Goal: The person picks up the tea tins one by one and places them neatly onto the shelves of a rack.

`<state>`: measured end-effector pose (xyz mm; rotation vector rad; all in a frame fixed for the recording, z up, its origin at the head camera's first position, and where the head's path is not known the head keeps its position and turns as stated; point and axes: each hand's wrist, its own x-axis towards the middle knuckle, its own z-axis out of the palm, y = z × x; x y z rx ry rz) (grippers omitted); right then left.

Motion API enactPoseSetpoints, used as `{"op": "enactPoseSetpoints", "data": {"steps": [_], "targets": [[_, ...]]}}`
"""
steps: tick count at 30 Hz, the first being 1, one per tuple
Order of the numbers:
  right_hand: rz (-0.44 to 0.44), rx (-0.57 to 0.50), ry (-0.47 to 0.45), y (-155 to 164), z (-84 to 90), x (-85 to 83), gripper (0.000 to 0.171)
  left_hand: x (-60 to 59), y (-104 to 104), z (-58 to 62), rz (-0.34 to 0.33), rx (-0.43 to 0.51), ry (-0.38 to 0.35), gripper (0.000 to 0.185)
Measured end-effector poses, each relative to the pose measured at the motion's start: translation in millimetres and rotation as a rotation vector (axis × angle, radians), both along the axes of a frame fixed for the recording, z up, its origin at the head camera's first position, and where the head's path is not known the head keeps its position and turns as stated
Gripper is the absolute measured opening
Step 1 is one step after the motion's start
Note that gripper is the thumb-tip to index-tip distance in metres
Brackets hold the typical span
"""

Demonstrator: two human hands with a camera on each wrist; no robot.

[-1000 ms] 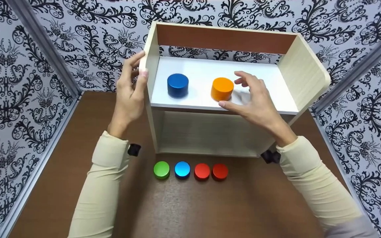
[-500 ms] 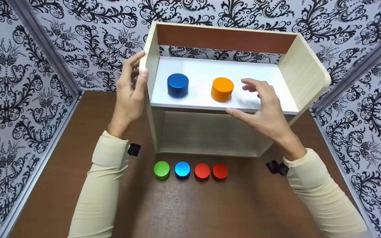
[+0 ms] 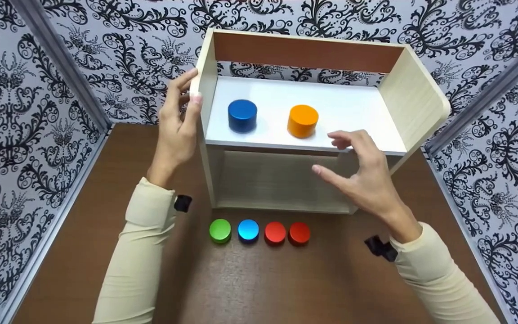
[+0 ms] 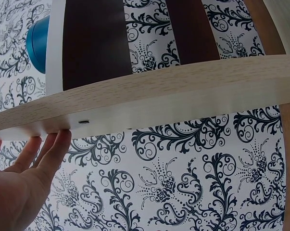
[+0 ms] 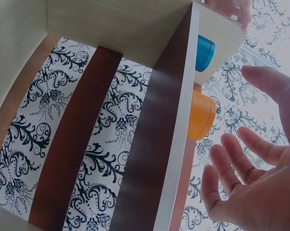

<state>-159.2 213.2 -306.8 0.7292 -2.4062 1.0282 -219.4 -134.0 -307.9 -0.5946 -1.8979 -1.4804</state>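
In the head view, the fingertips of my left hand (image 3: 177, 126) rest on the left side panel (image 3: 204, 76) of a small wooden shelf unit; the left wrist view shows them against the panel's outer face (image 4: 111, 115). An orange cylinder (image 3: 303, 121) stands on the white upper shelf (image 3: 344, 101), right of a dark blue cylinder (image 3: 242, 116). My right hand (image 3: 367, 175) is in front of the shelf's right part, thumb and fingers spread apart, holding nothing. In the right wrist view, its fingers (image 5: 229, 156) are apart from the orange lid-topped cylinder (image 5: 201, 115).
On the brown table (image 3: 250, 288), before the unit, a green cylinder (image 3: 220, 231), a light blue one (image 3: 248, 231) and two red ones, left (image 3: 275, 233) and right (image 3: 299, 233), stand in a row. Patterned walls (image 3: 7, 112) surround the table at the back and sides.
My right hand has drawn back from beside the orange cylinder, toward me and slightly right, out in front of the shelf edge. The cylinders and my left hand have stayed in place.
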Motion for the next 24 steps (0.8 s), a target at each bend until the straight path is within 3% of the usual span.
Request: {"op": "enactPoseSetpoints", "data": {"steps": [11,24], "targets": [[0.085,0.008,0.04,4,-21.7,14.1,0.047,0.2,0,0.1,0.008,-0.005,-0.016,0.044],[0.115,0.014,0.0,10,-69.5,22.6,0.046,0.0,0,-0.2,0.0,0.0,-0.02,0.044]]}}
